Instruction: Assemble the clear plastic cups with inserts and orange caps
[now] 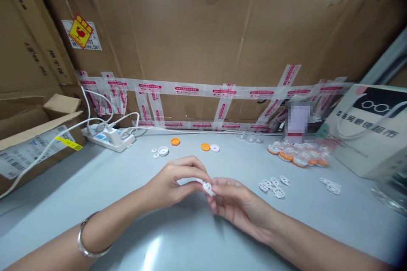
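Between both hands, over the middle of the table, is a small white plastic wheel-like part (208,189), partly covered by fingers. My left hand (181,178) pinches it from the left with thumb and forefinger. From the right, my right hand (233,199) grips the same part, its fingers curled underneath. Beyond the hands lie an orange ring (175,141), an orange disc (205,147) with a white disc (215,148) beside it, and a white ring (163,151) near small white pieces (155,155). Several spoked white parts (275,187) rest to the right.
More white parts (330,186) lie farther right. A cluster of orange-and-clear round pieces (299,156) sits before a paper bag (365,135). A power strip (110,139) with white cables and an open carton (38,144) stand left. A large cardboard box (206,29) walls the back.
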A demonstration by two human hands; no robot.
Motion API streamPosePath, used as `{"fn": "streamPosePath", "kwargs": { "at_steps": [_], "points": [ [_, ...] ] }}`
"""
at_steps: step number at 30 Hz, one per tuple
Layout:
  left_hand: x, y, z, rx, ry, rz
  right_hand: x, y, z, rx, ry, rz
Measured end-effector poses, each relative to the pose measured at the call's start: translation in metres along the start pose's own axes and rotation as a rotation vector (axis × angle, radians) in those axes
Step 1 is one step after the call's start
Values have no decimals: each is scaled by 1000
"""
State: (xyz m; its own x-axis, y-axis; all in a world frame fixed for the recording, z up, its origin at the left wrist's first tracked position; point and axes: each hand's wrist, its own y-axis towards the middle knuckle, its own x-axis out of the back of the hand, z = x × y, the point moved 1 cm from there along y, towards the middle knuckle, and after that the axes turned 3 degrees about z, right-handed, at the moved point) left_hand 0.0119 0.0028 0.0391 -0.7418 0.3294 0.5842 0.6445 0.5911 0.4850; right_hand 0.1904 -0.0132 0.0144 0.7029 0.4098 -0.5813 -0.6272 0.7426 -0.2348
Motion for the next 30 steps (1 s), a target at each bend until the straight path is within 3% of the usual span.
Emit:
{"fn": "streamPosePath", "kwargs": {
  "at_steps": [3,8,10,14,18,22,26,30],
  "points": [
    [0,1,-2,61,21,-36,-2,-2,3,61,-173,-12],
    [0,2,-4,173,27,-51,-2,-4,9,324,-663,-155],
    [-1,3,-3,209,6,-54,0,-4,8,354,-747,-192],
    [-3,4,4,287,-151,-81,2,-2,5,259,-495,-150],
    [-12,3,15,345,-531,-71,0,-1,2,141,-167,-68],
    [-21,0,21,424,-738,-144,-3,-1,-2,106,-64,-59],
    [-24,-3,21,449,-863,-183,-3,0,3,112,-205,-42],
    [-22,-2,22,473,-894,-234,4,-8,30,132,-678,-45]
  ]
}}
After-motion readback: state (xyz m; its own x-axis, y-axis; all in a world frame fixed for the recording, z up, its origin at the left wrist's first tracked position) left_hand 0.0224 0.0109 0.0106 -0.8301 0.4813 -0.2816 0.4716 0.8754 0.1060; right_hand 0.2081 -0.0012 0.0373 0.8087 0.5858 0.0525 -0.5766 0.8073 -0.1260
